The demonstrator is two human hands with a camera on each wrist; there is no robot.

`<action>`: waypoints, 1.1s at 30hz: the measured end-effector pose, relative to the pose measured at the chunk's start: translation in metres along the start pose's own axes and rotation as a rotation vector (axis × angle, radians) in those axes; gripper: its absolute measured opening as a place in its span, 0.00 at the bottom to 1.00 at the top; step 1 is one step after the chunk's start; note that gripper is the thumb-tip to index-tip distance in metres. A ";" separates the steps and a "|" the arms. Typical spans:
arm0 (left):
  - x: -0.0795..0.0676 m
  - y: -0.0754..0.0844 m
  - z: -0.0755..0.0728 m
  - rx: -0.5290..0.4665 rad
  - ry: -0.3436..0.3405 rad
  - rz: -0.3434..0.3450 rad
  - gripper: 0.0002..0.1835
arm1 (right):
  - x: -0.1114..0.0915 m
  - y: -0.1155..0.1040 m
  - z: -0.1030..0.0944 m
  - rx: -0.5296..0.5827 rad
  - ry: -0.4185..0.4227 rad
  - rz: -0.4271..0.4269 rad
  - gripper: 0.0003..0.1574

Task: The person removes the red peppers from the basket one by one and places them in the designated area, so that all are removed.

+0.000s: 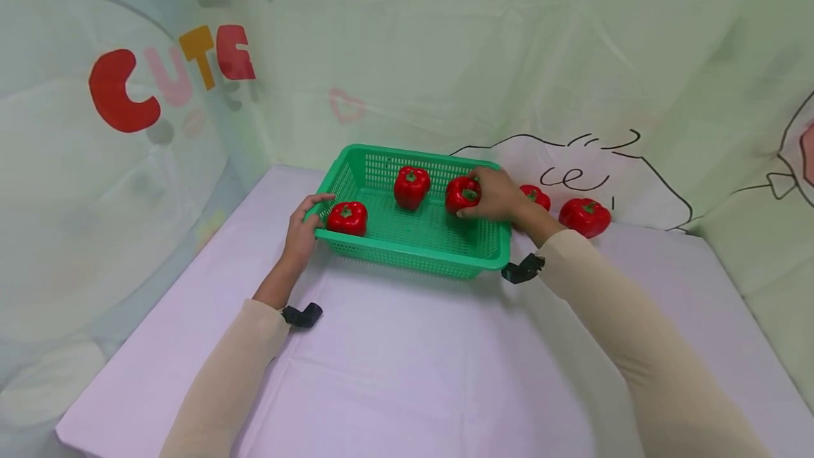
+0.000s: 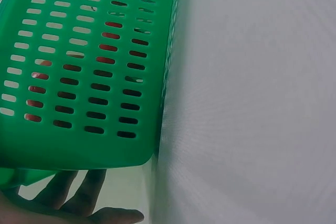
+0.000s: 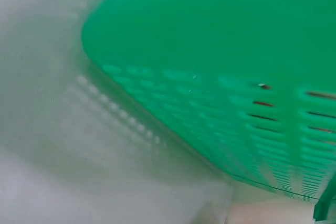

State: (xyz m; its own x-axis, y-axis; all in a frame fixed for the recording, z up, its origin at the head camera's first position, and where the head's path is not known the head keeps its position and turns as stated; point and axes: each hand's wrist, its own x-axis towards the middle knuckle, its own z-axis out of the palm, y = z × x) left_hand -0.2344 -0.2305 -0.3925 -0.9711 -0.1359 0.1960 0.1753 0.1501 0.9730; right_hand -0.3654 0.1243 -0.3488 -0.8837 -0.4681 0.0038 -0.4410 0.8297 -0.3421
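A green plastic basket (image 1: pixel 407 246) with slotted walls stands on the table. My left hand (image 1: pixel 304 221) holds its left end, fingers over the rim; in the left wrist view, the fingers (image 2: pixel 86 192) show beyond the basket's end wall. Inside the basket, my right hand (image 1: pixel 496 195) grips a red bell pepper (image 1: pixel 459 194) near the right end, thumb and fingers around it. Another red bell pepper (image 1: pixel 411 188) sits by the back wall, and one more pepper (image 1: pixel 347 218) lies in the front left corner. The right wrist view shows mostly the basket's outer wall (image 3: pixel 210 35), with the hand hidden.
Outside the basket to the right lie two more red peppers, one partly hidden pepper (image 1: pixel 535 196) behind my right wrist and a larger-looking pepper (image 1: pixel 585 218) farther right. A pale cloth covers the table (image 1: pixel 394 359). Printed curtains (image 1: pixel 407 55) hang behind and at both sides.
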 end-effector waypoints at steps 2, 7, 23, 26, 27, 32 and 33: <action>0.000 0.000 0.000 0.001 0.000 0.003 0.31 | -0.004 -0.001 -0.003 0.048 0.005 0.000 0.51; -0.001 0.001 0.002 0.005 -0.002 0.008 0.31 | -0.021 -0.001 -0.014 0.168 0.042 0.013 0.53; -0.003 0.004 0.001 -0.015 0.003 0.021 0.32 | -0.068 0.000 -0.012 0.460 0.294 -0.001 0.54; 0.001 -0.003 0.000 -0.011 0.004 0.022 0.32 | -0.078 0.003 -0.013 0.493 0.337 0.027 0.53; 0.003 -0.007 -0.001 -0.011 0.005 0.023 0.32 | -0.082 0.004 -0.014 0.501 0.349 0.039 0.53; 0.013 -0.026 -0.003 -0.025 0.013 0.025 0.32 | -0.105 0.016 -0.015 0.500 0.411 0.124 0.53; 0.013 -0.027 -0.003 -0.025 0.015 0.028 0.32 | -0.111 0.019 -0.015 0.498 0.427 0.142 0.53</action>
State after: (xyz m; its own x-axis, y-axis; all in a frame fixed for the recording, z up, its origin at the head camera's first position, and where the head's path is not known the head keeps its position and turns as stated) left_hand -0.2515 -0.2392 -0.4162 -0.9634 -0.1464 0.2246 0.2064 0.1300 0.9698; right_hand -0.2783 0.1967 -0.3419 -0.9575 -0.1180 0.2633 -0.2811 0.5871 -0.7591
